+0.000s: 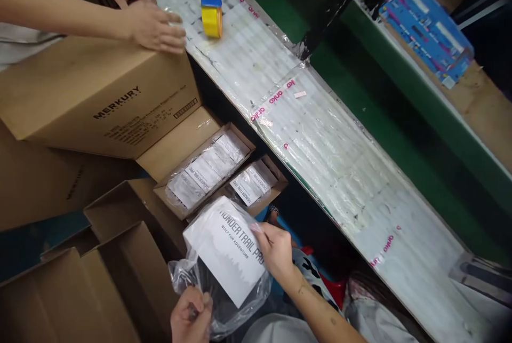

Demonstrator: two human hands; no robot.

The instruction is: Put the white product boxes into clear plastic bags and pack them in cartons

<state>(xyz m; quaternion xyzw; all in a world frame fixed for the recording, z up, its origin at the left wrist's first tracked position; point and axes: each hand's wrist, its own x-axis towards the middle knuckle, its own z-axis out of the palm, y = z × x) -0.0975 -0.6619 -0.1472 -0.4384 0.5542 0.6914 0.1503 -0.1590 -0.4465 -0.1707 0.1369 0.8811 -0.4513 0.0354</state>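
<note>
A clear plastic bag (250, 305) hangs between my hands, with a white printed booklet (234, 255) reading "Thunder Trail Pro" in or against it; I cannot tell which. My left hand (192, 313) pinches the bag's lower left side. Higher up, my right hand (276, 249) grips the bag and the booklet's right edge between thumb and fingers. Just beyond them, an open carton (172, 209) holds several bagged packs with the same white printed sheets (204, 175). A smaller open box section (276, 185) beside it holds similar packs (252, 185).
A co-worker's hands (156, 25) rest on a large "Merkury" carton (160, 97) at the upper left. Open brown cartons (60, 289) stand at the lower left. A long plastic-covered bench (320, 140) runs diagonally, bearing a yellow and blue tape roll (212, 17). A black post (332, 7) rises behind it.
</note>
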